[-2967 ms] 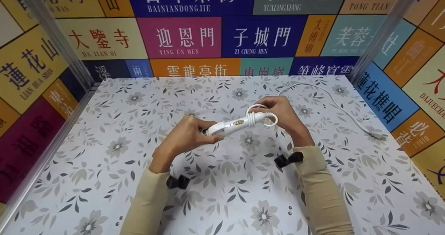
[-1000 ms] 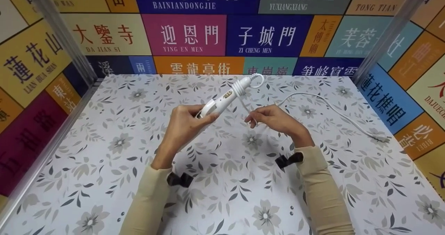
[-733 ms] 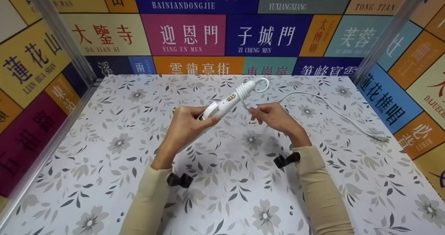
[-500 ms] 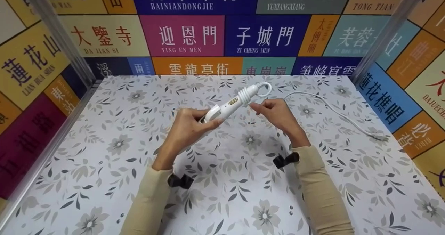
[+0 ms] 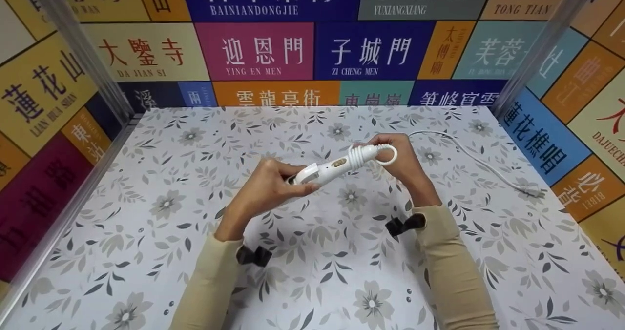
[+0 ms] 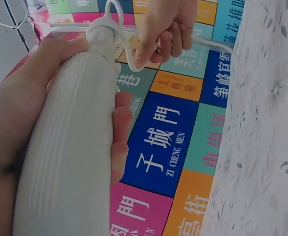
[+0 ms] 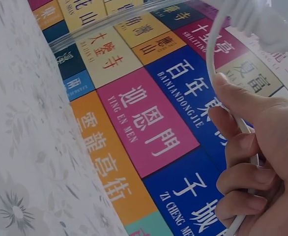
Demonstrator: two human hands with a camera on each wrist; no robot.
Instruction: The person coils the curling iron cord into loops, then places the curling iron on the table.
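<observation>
A white hair-styling iron with a small brownish switch is held above the table, tilted up toward the right. My left hand grips its left end, thumb along the near side. In the left wrist view the smooth, ridged body of the iron fills the palm. Several turns of white power cord circle the iron's right end, and a loop sticks out beyond. My right hand is behind that end, partly hidden. In the right wrist view its curled fingers hold the cord.
The cord's free length runs over the table to a plug near the right edge. A floral cloth covers the table. Panels with coloured signs and clear corner posts enclose the back and sides.
The iron has swung from steeply raised to a flatter tilt, its corded end lowered to the right. My right hand has moved from below the coils up behind them, with more cord wound round.
</observation>
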